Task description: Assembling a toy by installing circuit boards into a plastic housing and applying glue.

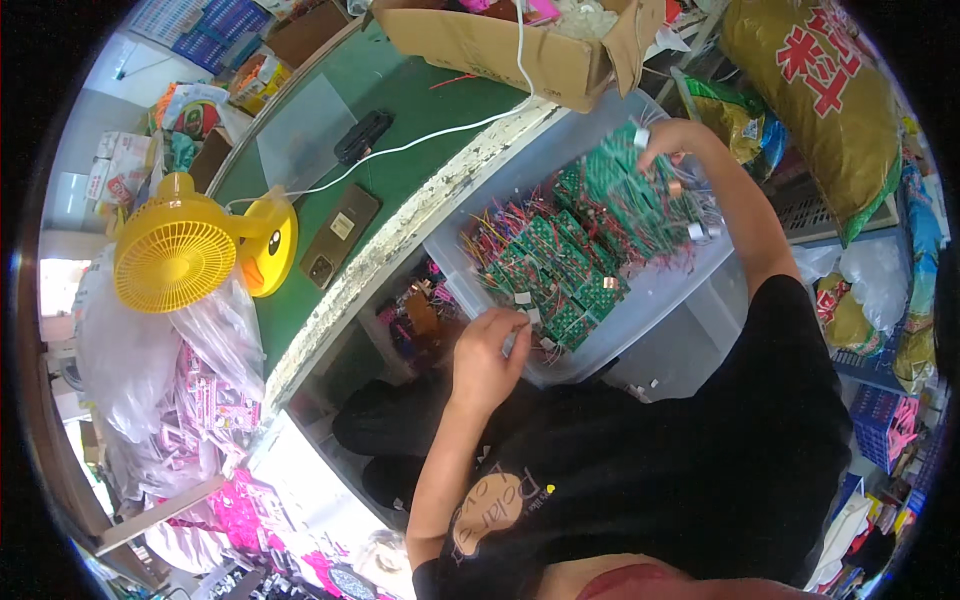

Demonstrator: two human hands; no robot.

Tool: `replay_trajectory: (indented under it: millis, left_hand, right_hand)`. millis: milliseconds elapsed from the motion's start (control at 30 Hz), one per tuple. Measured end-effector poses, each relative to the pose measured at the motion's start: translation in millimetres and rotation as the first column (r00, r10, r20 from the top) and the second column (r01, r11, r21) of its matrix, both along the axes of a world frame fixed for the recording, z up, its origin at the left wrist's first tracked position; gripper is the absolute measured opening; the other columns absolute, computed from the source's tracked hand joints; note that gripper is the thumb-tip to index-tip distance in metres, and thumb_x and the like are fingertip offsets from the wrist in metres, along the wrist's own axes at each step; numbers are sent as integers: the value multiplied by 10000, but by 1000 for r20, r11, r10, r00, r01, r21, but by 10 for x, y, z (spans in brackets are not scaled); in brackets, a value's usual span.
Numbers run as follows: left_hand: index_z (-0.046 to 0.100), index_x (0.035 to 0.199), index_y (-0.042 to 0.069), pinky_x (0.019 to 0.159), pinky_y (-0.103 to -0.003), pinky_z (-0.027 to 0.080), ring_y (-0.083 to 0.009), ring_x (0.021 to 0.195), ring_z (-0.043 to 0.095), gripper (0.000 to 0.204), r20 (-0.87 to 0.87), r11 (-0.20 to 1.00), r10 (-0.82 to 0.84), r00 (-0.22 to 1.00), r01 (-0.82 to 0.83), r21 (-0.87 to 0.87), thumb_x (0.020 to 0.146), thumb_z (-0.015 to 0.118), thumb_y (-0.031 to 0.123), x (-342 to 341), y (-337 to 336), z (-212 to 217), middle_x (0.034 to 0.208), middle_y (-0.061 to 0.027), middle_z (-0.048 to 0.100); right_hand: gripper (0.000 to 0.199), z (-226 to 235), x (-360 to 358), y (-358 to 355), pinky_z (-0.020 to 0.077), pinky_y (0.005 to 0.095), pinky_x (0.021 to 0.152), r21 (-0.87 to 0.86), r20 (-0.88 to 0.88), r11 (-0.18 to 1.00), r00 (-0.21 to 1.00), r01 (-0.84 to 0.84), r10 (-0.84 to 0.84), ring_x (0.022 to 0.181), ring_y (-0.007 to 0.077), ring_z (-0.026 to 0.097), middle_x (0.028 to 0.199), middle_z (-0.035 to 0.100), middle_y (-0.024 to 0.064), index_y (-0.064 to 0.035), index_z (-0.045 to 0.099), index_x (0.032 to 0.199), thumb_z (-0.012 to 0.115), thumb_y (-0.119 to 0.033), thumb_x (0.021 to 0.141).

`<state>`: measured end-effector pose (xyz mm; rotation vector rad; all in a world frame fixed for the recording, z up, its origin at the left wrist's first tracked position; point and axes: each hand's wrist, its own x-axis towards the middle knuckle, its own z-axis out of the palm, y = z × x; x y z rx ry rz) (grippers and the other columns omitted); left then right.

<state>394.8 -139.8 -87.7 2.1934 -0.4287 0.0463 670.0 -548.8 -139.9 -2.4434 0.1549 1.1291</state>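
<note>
A clear plastic bin (660, 290) rests on my lap against the table edge. It holds several green circuit boards (560, 260) with red and coloured wires. My left hand (488, 350) is at the bin's near corner, its fingers pinched on a small circuit board with a white part. My right hand (672, 138) reaches to the bin's far side, fingers curled onto the stacked green boards (630, 185) there. My black shirt fills the lower middle of the view.
A green table (400, 170) carries a yellow duck-shaped fan (195, 250), a phone (340, 235), a black device (363, 135), a white cable and a cardboard box (500, 45). Plastic bags of pink items lie at left. A yellow sack (810, 90) and blue crates stand at right.
</note>
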Motion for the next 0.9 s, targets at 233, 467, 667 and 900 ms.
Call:
replay_trajectory:
  millis: [233, 467, 667, 900]
  left_hand:
    - [677, 931, 34, 658, -385, 531, -322, 783, 664, 93, -13, 998, 40, 999, -41, -39, 846, 682, 73, -103, 82, 31, 911, -138, 681]
    - [686, 921, 34, 587, -366, 517, -293, 718, 651, 84, 9, 994, 54, 998, -53, -100, 849, 687, 76, -172, 100, -17, 919, -136, 687]
    - [675, 939, -17, 733, -339, 526, -297, 823, 679, 92, -76, 987, 72, 994, -82, -135, 855, 672, 22, -256, 158, 133, 920, -149, 688]
    - [672, 929, -9, 723, -349, 528, -304, 814, 674, 85, 5, 987, 92, 996, -90, -136, 851, 670, 23, -372, 271, 71, 899, -147, 681]
  right_hand:
    - [298, 313, -53, -3, 346, 299, 441, 133, 20, 991, 999, -27, 24, 467, 131, 445, 624, 547, 12, -51, 706, 742, 829, -314, 679]
    - [318, 168, -286, 214, 380, 296, 445, -60, -42, 998, 999, 4, -6, 484, 126, 472, 648, 579, 18, -57, 739, 786, 801, -356, 694]
    - [404, 295, 221, 289, 520, 352, 564, -177, -99, 983, 995, -41, 23, 654, 185, 615, 893, 648, 110, -91, 740, 897, 839, -408, 667]
    - [432, 560, -23, 608, 435, 320, 474, -151, -36, 984, 995, -98, 93, 540, 145, 537, 646, 564, 39, -42, 736, 854, 864, -396, 644]
